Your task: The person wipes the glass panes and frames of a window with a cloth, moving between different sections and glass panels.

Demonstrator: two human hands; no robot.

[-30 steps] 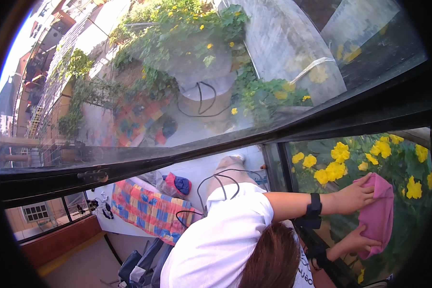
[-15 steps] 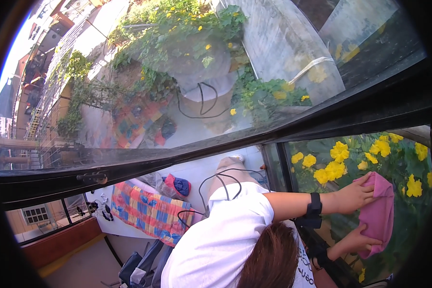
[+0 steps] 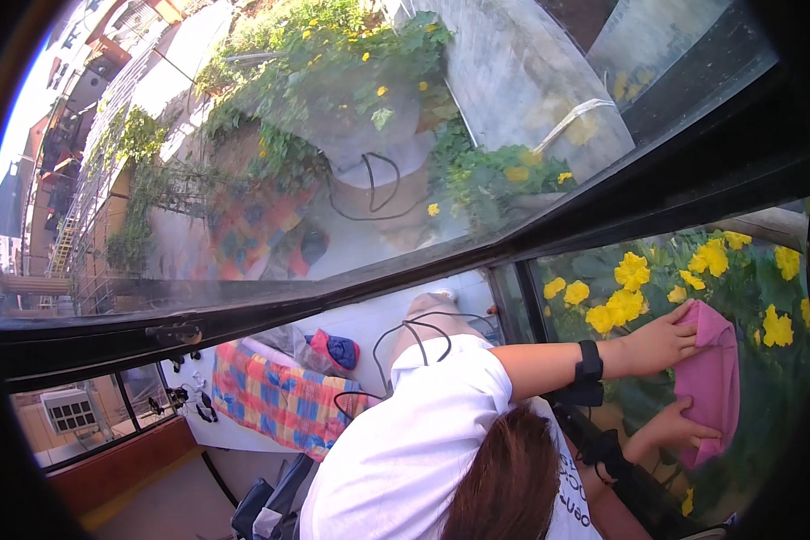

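Both my hands are on a folded pink cloth [image 3: 713, 373], held up at the windowpane on the right. My left hand [image 3: 654, 349], the upper one, grips the cloth's top corner with its fingers laid over the near edge. Lower down, my right hand [image 3: 679, 427] holds the bottom part, fingers curled onto it. Dark bands [image 3: 589, 362] circle both wrists. Behind the glass, close to the cloth, are yellow flowers [image 3: 625, 306] among green leaves.
A black window frame [image 3: 405, 283] crosses the view. A white ledge [image 3: 391, 292] carries a checked cushion [image 3: 283, 396], a red and blue cloth bundle [image 3: 335, 349] and a looping black cable [image 3: 382, 355]. A grey-blue bag [image 3: 265, 504] sits below, near an orange-brown panel [image 3: 135, 463].
The cloth and both hands have moved slightly upward, the right hand a little more than the left. The whole view has shifted a little. Both hands keep their hold.
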